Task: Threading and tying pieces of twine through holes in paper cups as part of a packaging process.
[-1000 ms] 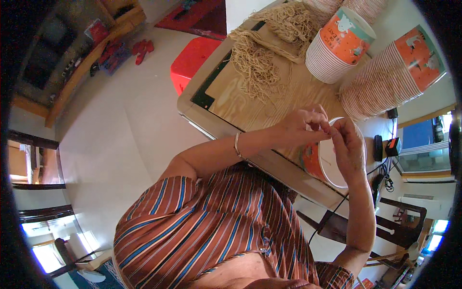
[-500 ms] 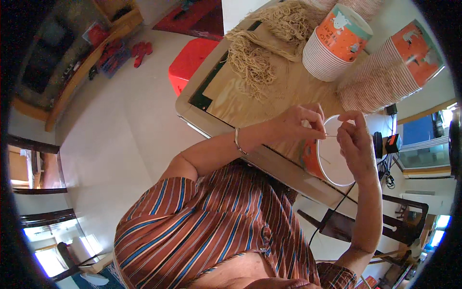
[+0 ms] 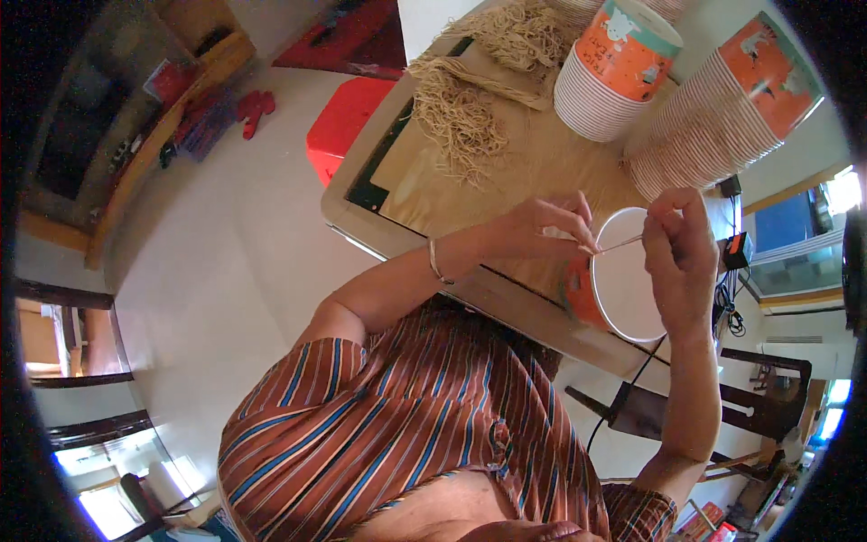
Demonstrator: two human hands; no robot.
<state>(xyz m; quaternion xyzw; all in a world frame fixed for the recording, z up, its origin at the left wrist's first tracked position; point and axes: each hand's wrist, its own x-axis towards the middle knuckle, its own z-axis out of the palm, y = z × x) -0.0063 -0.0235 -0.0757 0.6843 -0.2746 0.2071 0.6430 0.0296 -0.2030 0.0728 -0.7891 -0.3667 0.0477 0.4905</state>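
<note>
Stick: thin pale sliver (image 3: pixel 618 244), pinched at both ends, spanning the mouth of the paper cup (image 3: pixel 623 287) just under the fingers.
Left hand: (image 3: pixel 539 230) fingertips pressed together on the near end of the stick; a thin bangle sits on the wrist behind the pinch.
Right hand: (image 3: pixel 679 257) thumb and forefinger closed on the far end, above the cup rim.
Handling, stick: judged very light, springy and easy to snap; best held close to the ends between fingertips, as it is.
Handling, cup: orange outside, white inside, lying tilted at the table edge below the grip; judged light and easily crushed, best taken by the rim.
Beyond the grip: bundles of pale fibre strands (image 3: pixel 461 113) on the far side; two stacks of orange cups (image 3: pixel 614 72), tipped over, above the right hand.
Surface: wooden table (image 3: pixel 424 194) with a light rim.
Room: pale floor left of the grip, a red stool (image 3: pixel 343 126) by the table, dark chairs (image 3: pixel 686 406) below the right forearm, windows at the right.
</note>
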